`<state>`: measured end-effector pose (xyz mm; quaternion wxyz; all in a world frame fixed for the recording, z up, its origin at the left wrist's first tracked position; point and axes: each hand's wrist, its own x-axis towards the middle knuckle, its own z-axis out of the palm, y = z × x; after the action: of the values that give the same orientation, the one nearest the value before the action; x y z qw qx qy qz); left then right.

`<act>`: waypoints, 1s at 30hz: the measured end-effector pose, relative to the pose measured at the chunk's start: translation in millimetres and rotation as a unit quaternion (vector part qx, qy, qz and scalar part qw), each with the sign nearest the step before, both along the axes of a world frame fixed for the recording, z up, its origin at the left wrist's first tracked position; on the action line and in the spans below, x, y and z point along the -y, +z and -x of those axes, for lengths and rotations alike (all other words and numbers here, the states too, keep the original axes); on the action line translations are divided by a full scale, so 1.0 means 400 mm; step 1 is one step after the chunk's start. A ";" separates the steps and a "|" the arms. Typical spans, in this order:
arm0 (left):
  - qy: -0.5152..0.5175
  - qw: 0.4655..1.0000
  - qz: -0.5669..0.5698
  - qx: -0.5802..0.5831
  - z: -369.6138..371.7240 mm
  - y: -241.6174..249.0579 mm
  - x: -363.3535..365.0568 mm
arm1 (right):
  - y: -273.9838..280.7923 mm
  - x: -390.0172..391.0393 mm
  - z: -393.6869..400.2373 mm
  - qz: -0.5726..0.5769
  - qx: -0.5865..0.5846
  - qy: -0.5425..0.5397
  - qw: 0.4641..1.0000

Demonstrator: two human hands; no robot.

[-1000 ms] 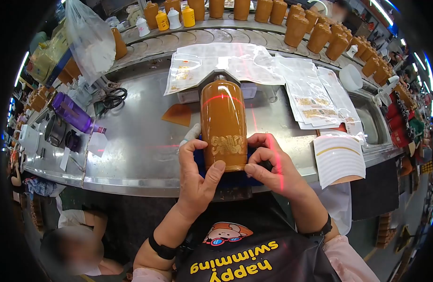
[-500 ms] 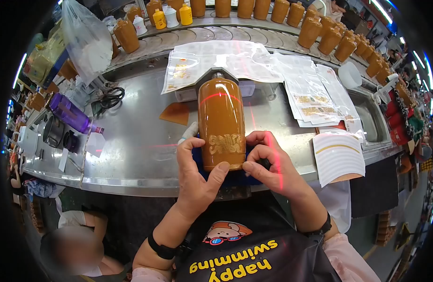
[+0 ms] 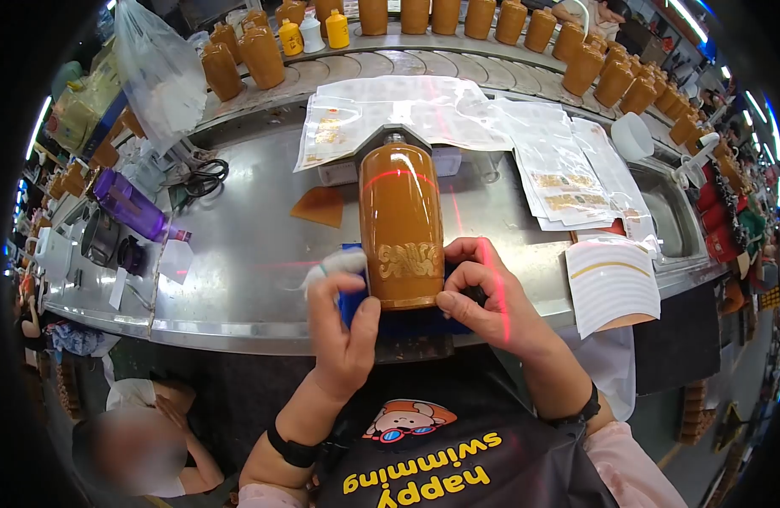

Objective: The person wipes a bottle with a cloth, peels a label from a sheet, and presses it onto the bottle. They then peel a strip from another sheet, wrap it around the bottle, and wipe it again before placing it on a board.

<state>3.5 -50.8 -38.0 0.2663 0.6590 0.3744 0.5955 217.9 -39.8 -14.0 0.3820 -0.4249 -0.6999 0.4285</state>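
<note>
A glossy brown bottle [image 3: 401,203] lies with its neck away from me, in a dark notched holder [image 3: 369,142]. A gold scroll-like pattern [image 3: 409,260] runs across its lower part, and a red light line crosses its shoulder. My left hand [image 3: 343,326] is at the bottle's lower left side, thumb and fingers apart, thumb tip close by the base; white covering wraps one finger. On the other side, my right hand [image 3: 483,292] has curled fingers and thumb against the lower right edge. Part of a blue support [image 3: 351,306] shows beneath the bottle.
Printed transfer sheets [image 3: 568,173] lie right of the holder, and a white curved-strip sheet [image 3: 612,284] overhangs the front edge. Scissors [image 3: 205,176] and a purple bottle [image 3: 127,207] are at left. Brown bottles [image 3: 261,57] line the conveyor behind. A seated person [image 3: 153,432] is lower left.
My left hand has loosened from the bottle and shifted slightly left, its fingers spreading. My right hand stays at the lower right edge. Bottles on the conveyor behind have moved right.
</note>
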 end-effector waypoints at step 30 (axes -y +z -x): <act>-0.069 0.888 -0.298 -0.344 0.044 0.011 -0.040 | 0.021 -0.039 -0.080 0.063 -0.013 0.113 0.992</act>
<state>-13.9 -34.6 -33.6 -0.0480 0.8950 0.2008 0.3955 249.9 -24.3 -5.8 0.3130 -0.3603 -0.7101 0.5176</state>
